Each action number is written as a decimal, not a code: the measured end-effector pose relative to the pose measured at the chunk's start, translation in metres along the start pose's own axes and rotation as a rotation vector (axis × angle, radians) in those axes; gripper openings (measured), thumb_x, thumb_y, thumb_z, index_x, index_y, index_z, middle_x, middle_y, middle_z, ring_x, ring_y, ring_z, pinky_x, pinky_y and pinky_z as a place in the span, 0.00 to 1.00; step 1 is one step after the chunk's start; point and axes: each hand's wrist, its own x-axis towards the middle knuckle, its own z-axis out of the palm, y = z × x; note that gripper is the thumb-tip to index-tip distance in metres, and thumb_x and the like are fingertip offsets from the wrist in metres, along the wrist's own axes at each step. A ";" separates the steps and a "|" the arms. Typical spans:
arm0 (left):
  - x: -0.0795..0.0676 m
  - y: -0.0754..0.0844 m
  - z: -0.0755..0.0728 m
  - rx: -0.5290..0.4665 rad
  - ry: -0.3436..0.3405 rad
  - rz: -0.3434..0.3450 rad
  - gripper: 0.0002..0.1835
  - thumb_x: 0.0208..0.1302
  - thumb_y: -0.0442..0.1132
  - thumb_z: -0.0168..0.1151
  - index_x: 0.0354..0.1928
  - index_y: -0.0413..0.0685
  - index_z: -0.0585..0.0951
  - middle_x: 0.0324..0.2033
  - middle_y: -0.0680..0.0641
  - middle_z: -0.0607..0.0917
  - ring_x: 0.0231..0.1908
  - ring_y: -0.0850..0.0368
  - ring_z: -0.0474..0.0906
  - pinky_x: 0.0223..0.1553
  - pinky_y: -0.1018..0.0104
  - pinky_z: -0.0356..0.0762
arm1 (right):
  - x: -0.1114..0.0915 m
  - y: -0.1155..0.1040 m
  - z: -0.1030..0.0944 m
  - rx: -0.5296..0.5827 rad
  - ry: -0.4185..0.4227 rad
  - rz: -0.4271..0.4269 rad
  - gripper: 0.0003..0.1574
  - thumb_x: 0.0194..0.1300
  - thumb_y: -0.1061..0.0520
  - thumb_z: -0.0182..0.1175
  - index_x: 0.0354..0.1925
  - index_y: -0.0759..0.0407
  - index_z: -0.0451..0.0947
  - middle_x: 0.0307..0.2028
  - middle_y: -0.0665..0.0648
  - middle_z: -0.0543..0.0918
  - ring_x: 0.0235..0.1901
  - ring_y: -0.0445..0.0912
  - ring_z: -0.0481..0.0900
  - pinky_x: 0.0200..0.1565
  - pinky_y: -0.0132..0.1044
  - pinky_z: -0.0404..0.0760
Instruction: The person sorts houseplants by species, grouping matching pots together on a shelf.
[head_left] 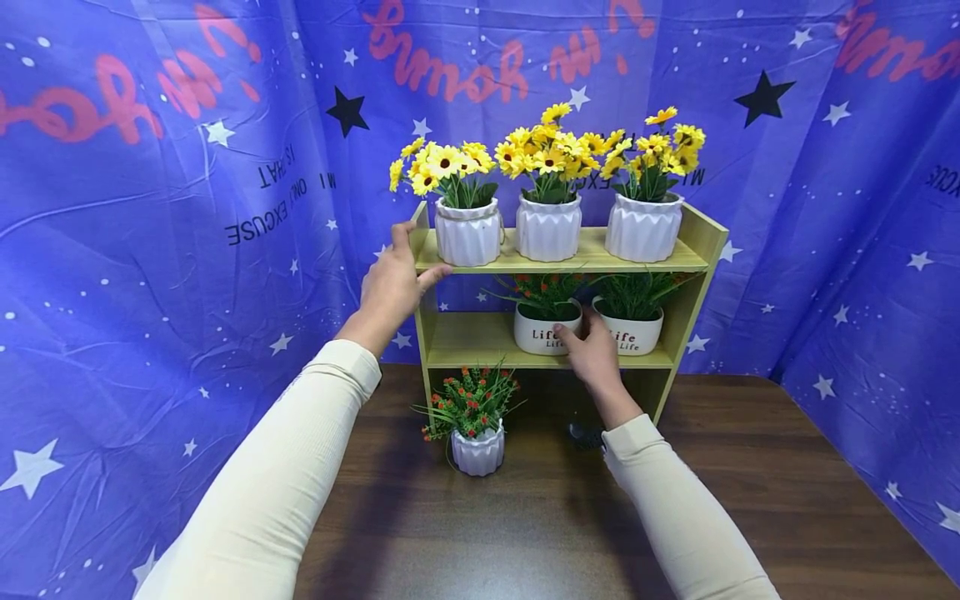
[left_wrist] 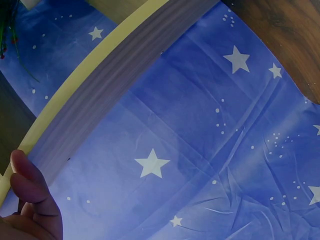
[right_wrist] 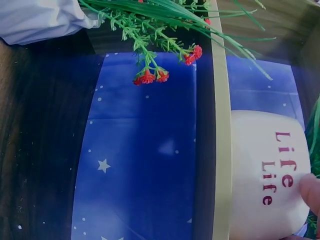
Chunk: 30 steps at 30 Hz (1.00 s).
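My left hand [head_left: 390, 287] grips the upper left side of a small wooden shelf [head_left: 468, 340], with the thumb on the front edge of its top board. In the left wrist view, curled fingers [left_wrist: 32, 187] meet the side panel's edge. My right hand [head_left: 596, 354] pinches the right side of a white oval flowerpot [head_left: 534, 336] marked "Life", standing on the middle board with red-flowered greenery. Its thumb [right_wrist: 311, 190] lies on the pot's front; the other fingers are mostly hidden between this pot and a matching "Life" pot [head_left: 641, 333] to the right.
Three white pots of yellow flowers, including the central one [head_left: 549, 229], stand on the top board. A ribbed white pot [head_left: 478, 452] with red flowers is on the brown table [head_left: 480, 533], by the shelf's lower left. Blue starry cloth [head_left: 187, 333] hangs around.
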 end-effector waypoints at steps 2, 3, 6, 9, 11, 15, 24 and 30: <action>0.000 0.000 0.000 -0.003 -0.002 0.002 0.47 0.62 0.64 0.62 0.73 0.52 0.51 0.41 0.34 0.80 0.33 0.39 0.80 0.30 0.47 0.76 | -0.005 -0.001 -0.002 0.014 0.032 -0.005 0.36 0.71 0.50 0.62 0.70 0.62 0.64 0.59 0.65 0.76 0.58 0.56 0.74 0.58 0.51 0.71; 0.000 0.001 0.000 -0.005 -0.003 0.003 0.47 0.62 0.64 0.62 0.73 0.52 0.51 0.41 0.34 0.80 0.34 0.39 0.80 0.30 0.47 0.76 | -0.008 -0.001 -0.003 0.026 0.046 -0.006 0.35 0.70 0.51 0.62 0.69 0.63 0.65 0.60 0.65 0.76 0.59 0.57 0.74 0.58 0.51 0.71; 0.000 0.001 0.000 -0.012 -0.002 0.002 0.47 0.62 0.63 0.62 0.73 0.52 0.51 0.44 0.33 0.80 0.36 0.38 0.80 0.32 0.47 0.76 | -0.019 0.000 -0.005 0.042 0.091 -0.027 0.33 0.70 0.51 0.63 0.66 0.66 0.68 0.61 0.66 0.75 0.61 0.58 0.74 0.60 0.52 0.71; 0.000 0.002 -0.001 -0.016 0.001 0.002 0.46 0.62 0.63 0.62 0.73 0.51 0.51 0.47 0.32 0.80 0.39 0.36 0.80 0.34 0.46 0.77 | -0.033 0.004 -0.006 0.073 0.123 -0.045 0.30 0.70 0.53 0.63 0.63 0.67 0.70 0.60 0.67 0.76 0.61 0.58 0.73 0.60 0.52 0.71; 0.000 0.003 -0.002 -0.019 0.001 0.003 0.46 0.62 0.62 0.63 0.73 0.51 0.52 0.49 0.32 0.80 0.40 0.36 0.80 0.35 0.45 0.77 | -0.042 0.007 -0.007 0.096 0.135 -0.053 0.29 0.69 0.54 0.64 0.61 0.68 0.71 0.58 0.67 0.77 0.60 0.58 0.74 0.59 0.52 0.73; -0.001 0.003 -0.002 -0.017 -0.009 -0.005 0.47 0.62 0.63 0.62 0.73 0.52 0.51 0.47 0.32 0.80 0.38 0.37 0.80 0.34 0.46 0.77 | -0.060 0.016 -0.004 0.112 0.112 -0.034 0.28 0.68 0.54 0.65 0.61 0.67 0.72 0.56 0.66 0.78 0.57 0.57 0.76 0.57 0.51 0.74; 0.001 0.001 -0.002 -0.015 -0.007 -0.008 0.47 0.62 0.63 0.62 0.73 0.52 0.51 0.49 0.31 0.80 0.41 0.35 0.80 0.35 0.45 0.77 | -0.096 0.040 0.024 0.141 -0.020 0.054 0.32 0.64 0.54 0.68 0.62 0.64 0.71 0.60 0.64 0.76 0.60 0.56 0.75 0.55 0.49 0.77; 0.001 0.001 0.000 -0.027 -0.016 -0.009 0.46 0.63 0.62 0.63 0.73 0.52 0.50 0.52 0.31 0.79 0.44 0.35 0.80 0.37 0.45 0.77 | -0.120 0.054 0.055 0.177 -0.095 0.064 0.34 0.61 0.57 0.71 0.61 0.67 0.71 0.59 0.68 0.77 0.58 0.63 0.76 0.55 0.53 0.76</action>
